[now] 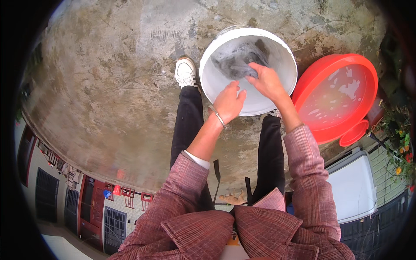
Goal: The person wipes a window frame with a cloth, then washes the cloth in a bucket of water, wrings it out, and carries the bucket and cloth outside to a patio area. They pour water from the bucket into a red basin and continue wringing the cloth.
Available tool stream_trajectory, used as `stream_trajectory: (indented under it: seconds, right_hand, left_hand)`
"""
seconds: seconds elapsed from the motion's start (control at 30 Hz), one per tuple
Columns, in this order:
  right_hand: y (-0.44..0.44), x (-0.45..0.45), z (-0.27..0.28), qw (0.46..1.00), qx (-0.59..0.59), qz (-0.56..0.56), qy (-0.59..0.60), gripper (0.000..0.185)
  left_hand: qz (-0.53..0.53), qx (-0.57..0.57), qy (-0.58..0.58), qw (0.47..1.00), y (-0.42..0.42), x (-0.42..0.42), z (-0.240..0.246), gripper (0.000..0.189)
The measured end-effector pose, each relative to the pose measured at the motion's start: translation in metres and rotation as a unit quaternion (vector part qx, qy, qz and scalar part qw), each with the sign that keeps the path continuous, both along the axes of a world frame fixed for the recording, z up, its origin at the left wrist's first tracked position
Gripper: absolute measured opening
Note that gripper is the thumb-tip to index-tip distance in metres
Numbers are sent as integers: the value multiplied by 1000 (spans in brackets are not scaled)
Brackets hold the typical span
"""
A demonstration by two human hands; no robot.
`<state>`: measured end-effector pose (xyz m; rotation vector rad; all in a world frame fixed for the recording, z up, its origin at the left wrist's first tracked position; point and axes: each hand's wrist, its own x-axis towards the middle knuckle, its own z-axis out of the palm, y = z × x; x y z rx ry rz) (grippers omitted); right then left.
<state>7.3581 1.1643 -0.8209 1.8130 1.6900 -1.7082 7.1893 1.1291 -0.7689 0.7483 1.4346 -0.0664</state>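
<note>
A white plastic bucket stands on the ground between my feet, its mouth facing me. Inside it lies dark grey wet cloth with whitish suds around it. My right hand reaches over the bucket, with a bunched part of the cloth between thumb and forefinger. Over the near left part of the bucket's mouth hangs my left hand, fingers loosely bent and apart, holding nothing. A metal bangle circles the left wrist.
Right of the bucket is a red basin of cloudy water with foam patches. A smaller red container sits by its near edge. Flowering plants border the right side. A dog is behind me on the stained concrete ground.
</note>
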Motion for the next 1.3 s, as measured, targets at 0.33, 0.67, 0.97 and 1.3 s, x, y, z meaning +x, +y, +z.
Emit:
stream_trajectory:
  seconds: [0.33,0.67,0.97,1.3]
  right_hand:
    - [-20,-13,89,996,28,-74,42,65]
    - [14,-26,-124,961,62,-62,-262,40]
    - [-13,-33,-138,967,2,90,-238,36]
    - [-41,-21,96,967,253,22,-10,37]
  left_hand:
    - [520,-151,-188,820,4,4,1,28]
    - [422,-42,-72,903,8,-17,-1,62]
    - [463,-115,-68,876,6,-21,-5,54]
    - [541,-237,-209,779,-3,18,-14,55]
